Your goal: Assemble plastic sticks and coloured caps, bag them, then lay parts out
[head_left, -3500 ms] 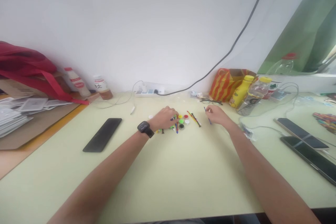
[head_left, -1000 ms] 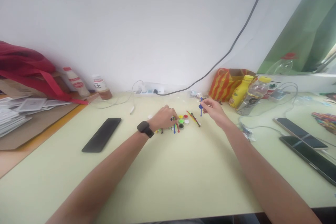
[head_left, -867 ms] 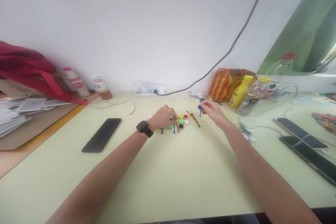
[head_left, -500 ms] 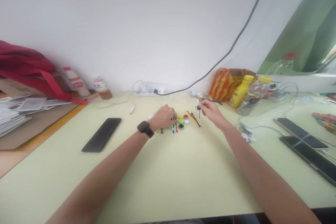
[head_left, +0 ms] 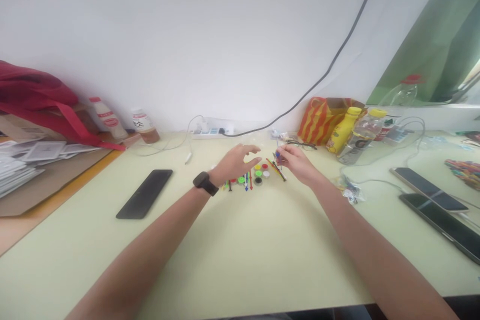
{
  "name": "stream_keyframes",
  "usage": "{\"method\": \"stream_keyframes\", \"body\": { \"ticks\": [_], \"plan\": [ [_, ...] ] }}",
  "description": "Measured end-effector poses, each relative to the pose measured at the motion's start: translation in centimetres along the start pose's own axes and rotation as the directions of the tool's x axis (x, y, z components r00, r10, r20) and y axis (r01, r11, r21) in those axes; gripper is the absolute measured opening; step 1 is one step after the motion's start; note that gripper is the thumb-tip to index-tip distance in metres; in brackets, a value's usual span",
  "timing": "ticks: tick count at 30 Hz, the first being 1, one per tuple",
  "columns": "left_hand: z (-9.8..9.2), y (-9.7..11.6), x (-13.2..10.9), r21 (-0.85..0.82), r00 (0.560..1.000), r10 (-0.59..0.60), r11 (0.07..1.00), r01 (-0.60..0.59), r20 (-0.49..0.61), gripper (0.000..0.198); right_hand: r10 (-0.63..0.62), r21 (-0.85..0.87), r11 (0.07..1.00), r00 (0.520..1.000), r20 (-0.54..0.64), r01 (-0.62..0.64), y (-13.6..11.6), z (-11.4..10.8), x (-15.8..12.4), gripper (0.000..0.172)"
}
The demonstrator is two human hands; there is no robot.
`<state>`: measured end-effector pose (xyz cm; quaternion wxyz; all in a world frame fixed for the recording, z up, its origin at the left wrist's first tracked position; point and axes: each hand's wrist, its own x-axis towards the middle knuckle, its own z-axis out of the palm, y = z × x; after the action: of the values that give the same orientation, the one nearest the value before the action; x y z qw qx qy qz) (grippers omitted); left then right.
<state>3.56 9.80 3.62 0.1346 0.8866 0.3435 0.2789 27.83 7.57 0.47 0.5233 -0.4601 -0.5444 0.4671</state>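
My right hand (head_left: 298,162) pinches a small blue round piece on a thin rod (head_left: 278,154), held above the table. My left hand (head_left: 236,161) is held out over the small parts, thumb and fingers apart, with nothing in it. Below its fingertips lie little round discs: yellow (head_left: 257,166), red (head_left: 264,166), white (head_left: 266,174) and black (head_left: 258,180) among them. Coloured arrow-tipped sticks (head_left: 251,182) and green discs (head_left: 241,180) are partly covered by the left hand. Between the hands rests a small bunch of thin coloured sticks (head_left: 279,171).
A black phone (head_left: 145,194) lies at left; two more phones (head_left: 431,190) lie at right by cables. Bottles (head_left: 144,127), a power strip (head_left: 212,130), glasses (head_left: 305,145) and a striped bag (head_left: 315,120) line the wall. A plastic packet (head_left: 352,194) sits beyond my right forearm.
My left hand has lifted off the parts, and its fingers have opened toward the right hand. The right hand has shifted slightly left with the blue piece.
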Motion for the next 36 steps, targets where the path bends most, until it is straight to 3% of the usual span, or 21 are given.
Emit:
{"method": "stream_keyframes", "body": {
  "ticks": [4, 7, 14, 22, 25, 28, 30, 31, 36],
  "plan": [
    [0.3, 1.6, 0.3, -0.221, 1.000, 0.008, 0.975, -0.010, -0.009, 0.044, 0.024, 0.172, 0.984, 0.995, 0.097, -0.040, -0.7, 2.2, -0.8, 0.045],
    [0.5, 2.2, 0.5, -0.305, 0.999, 0.033, 0.951, -0.041, -0.031, 0.032, 0.033, 0.173, 0.984, 0.994, 0.102, -0.050, -0.9, 3.2, -1.3, 0.044],
    [0.4, 2.6, 0.6, -0.386, 0.997, 0.044, 0.920, -0.063, -0.059, 0.021, 0.043, 0.147, 0.987, 0.994, 0.104, -0.059, -1.0, 2.9, -1.3, 0.030],
    [0.2, 2.9, 0.4, -0.421, 0.997, 0.078, 0.904, -0.078, -0.016, 0.015, 0.036, 0.139, 0.989, 0.989, 0.140, -0.056, -1.7, 3.1, -1.6, 0.016],
    [0.1, 2.9, 0.4, -0.406, 0.996, 0.089, 0.910, -0.080, 0.004, 0.015, 0.039, 0.034, 0.998, 0.987, 0.158, -0.045, -1.5, 3.0, -1.5, 0.016],
    [0.2, 2.7, 0.4, -0.397, 0.998, 0.064, 0.916, -0.062, -0.007, 0.016, 0.008, -0.176, 0.984, 0.995, 0.101, 0.010, -0.7, 1.6, -0.8, 0.026],
    [0.5, 2.6, 0.3, -0.380, 0.998, 0.056, 0.924, -0.052, -0.001, 0.013, -0.079, -0.411, 0.908, 0.996, 0.029, 0.084, 0.4, 0.0, 0.0, 0.034],
    [0.8, 2.7, 0.3, -0.359, 0.998, 0.057, 0.932, -0.050, 0.010, 0.011, -0.143, -0.558, 0.823, 0.990, -0.018, 0.109, 0.9, -0.9, 0.4, 0.034],
    [3.0, 3.8, -0.7, -0.223, 0.988, 0.122, 0.970, -0.099, 0.091, 0.009, -0.145, -0.710, 0.702, 0.987, -0.065, 0.057, 3.6, -3.8, 1.2, 0.029]
  ]
}}
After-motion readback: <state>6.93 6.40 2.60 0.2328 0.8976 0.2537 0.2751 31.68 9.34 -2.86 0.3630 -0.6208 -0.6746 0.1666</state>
